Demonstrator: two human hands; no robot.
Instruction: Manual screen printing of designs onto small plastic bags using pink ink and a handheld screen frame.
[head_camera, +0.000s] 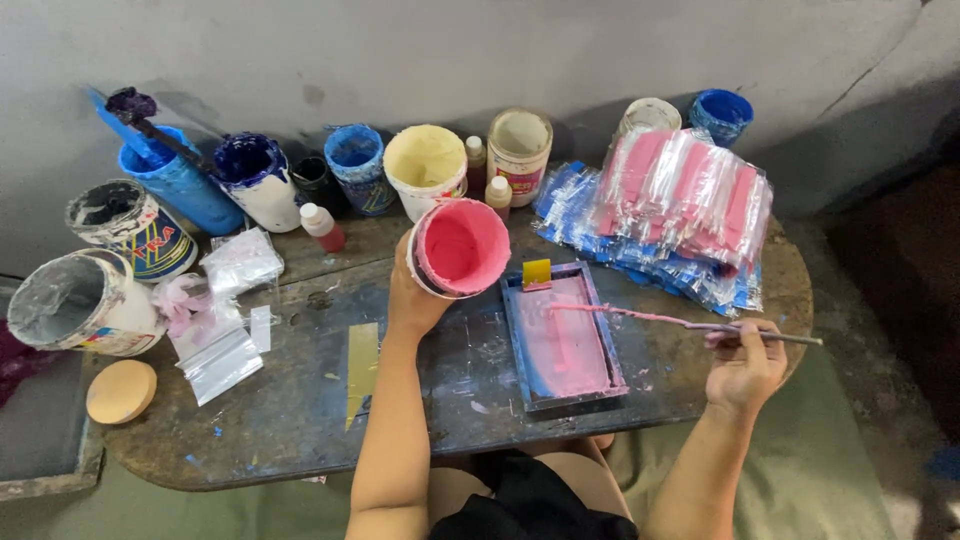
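Near edge of the round table (300, 430): both forearms come up over it from the person's lap.

Left hand (415, 300) wraps a tub of pink paint (460, 247), tilted so its mouth faces the camera, held above the table's middle just left of the frame.

Right hand (742, 365), out near the right edge, pinches a thin stick (690, 322). The stick is coated pink and runs leftward; its tip sits over the upper part of the rectangular printing frame (562, 338).

The frame lies flat at mid-table, its inner panel smeared pink. A small yellow scraper (537, 272) rests at its top left corner.

Step in hand, by my reading: loading pink paint from tub to frame with the stick. The next move would call for a steady tub and a controlled dip of the stick, clear of drips on the table.

Left edge: wooden disc (121, 391), clear bags (222, 355), grey-crusted tubs (80, 300).

Far edge: a row of paint pots (425, 165), blue through cream. Far right: a stack of bagged pink and blue items (680, 215).
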